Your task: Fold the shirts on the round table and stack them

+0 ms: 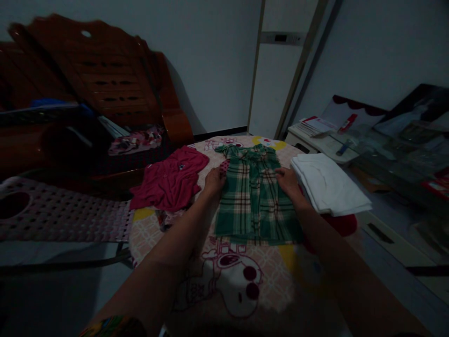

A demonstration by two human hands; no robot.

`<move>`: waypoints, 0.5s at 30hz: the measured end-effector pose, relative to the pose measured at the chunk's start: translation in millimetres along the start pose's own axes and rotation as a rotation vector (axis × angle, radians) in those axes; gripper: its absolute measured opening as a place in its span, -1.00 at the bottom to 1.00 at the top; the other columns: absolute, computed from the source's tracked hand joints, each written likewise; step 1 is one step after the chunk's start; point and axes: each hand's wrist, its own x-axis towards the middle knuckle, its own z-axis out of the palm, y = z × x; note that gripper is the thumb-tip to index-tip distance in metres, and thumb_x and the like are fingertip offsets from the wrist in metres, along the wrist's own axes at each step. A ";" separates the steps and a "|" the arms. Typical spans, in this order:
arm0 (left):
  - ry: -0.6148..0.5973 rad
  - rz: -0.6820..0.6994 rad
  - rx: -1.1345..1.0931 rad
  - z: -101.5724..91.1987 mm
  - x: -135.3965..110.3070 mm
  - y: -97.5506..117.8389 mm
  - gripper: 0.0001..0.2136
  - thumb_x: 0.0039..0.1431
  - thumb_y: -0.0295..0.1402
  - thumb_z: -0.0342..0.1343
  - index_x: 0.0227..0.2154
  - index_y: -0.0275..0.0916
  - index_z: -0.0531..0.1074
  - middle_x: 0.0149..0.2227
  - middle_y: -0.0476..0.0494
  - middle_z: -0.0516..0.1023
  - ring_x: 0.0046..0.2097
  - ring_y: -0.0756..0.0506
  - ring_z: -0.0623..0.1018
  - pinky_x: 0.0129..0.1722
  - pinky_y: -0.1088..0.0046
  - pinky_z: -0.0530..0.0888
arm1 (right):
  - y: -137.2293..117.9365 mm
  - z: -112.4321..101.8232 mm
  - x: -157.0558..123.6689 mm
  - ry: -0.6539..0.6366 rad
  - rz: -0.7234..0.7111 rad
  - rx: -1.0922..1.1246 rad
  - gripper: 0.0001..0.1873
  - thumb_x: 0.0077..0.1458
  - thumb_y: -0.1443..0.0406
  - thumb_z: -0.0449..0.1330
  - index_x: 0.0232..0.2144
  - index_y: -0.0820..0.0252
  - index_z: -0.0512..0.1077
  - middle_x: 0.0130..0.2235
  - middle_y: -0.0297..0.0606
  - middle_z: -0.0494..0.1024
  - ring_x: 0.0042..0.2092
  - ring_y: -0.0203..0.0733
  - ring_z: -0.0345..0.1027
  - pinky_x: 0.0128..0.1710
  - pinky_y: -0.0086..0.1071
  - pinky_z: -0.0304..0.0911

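A green plaid shirt [242, 196] lies spread on a round table, its gathered collar end pointing away from me. My left hand [215, 180] is at the shirt's left edge, with its fingers closed against the cloth. On the opposite side, the fingers of my right hand [288, 181] are bent onto the shirt's right edge, pinching fabric. A crumpled magenta shirt [171, 180] is to the left of my left hand. Folded white cloth [326, 182] sits just right of my right hand, on top of something dark red.
A patterned tablecloth [238, 285] with cartoon figures covers the table. A woven chair [70, 210] stands at the left, before a carved wooden bench [105, 84]. White drawers [315, 135] with papers and a glass-topped surface [386, 145] are at the right.
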 end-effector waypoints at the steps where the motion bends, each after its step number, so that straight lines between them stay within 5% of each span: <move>1: -0.023 -0.022 0.025 -3.9 -8.5 -1.4 -0.64 0.20 -0.38 0.07 0.05 -0.35 0.43 0.04 -0.35 0.54 0.09 -0.23 0.51 0.10 0.31 0.42 | 1.9 -3.7 -14.2 -0.009 -0.044 -0.018 -0.66 0.07 0.41 0.11 -0.13 0.27 0.58 -0.08 -0.09 0.63 -0.02 -0.08 0.48 0.09 -0.25 0.30; 4: -0.095 -0.037 0.065 -14.3 -30.1 -4.2 -0.71 0.24 -0.31 0.07 -0.04 -0.31 0.49 -0.04 -0.27 0.60 0.01 -0.19 0.56 0.01 0.37 0.44 | 8.4 -13.7 -56.6 -0.034 -0.114 -0.125 -0.66 0.11 0.38 0.11 -0.08 0.29 0.55 -0.06 -0.05 0.61 -0.03 -0.06 0.48 0.04 -0.26 0.31; 9: -0.193 -0.032 0.129 -22.4 -56.8 -1.5 -0.70 0.28 -0.20 0.04 -0.14 -0.29 0.55 -0.11 -0.26 0.64 -0.04 -0.19 0.59 -0.09 0.40 0.44 | 23.8 -28.6 -114.0 -0.026 0.010 -0.483 -0.75 0.21 0.24 0.13 -0.20 0.30 0.52 -0.26 0.00 0.58 -0.19 0.00 0.47 -0.19 -0.27 0.26; 15: -0.270 0.006 0.206 -23.4 -77.7 3.9 -0.73 0.21 -0.16 0.12 -0.19 -0.24 0.56 -0.14 -0.25 0.64 -0.04 -0.22 0.60 -0.16 0.41 0.44 | 43.9 -41.4 -142.6 -0.124 -0.026 -0.490 -0.81 0.12 0.21 0.23 -0.46 0.19 0.43 -0.40 -0.15 0.52 -0.31 -0.12 0.40 -0.30 -0.35 0.14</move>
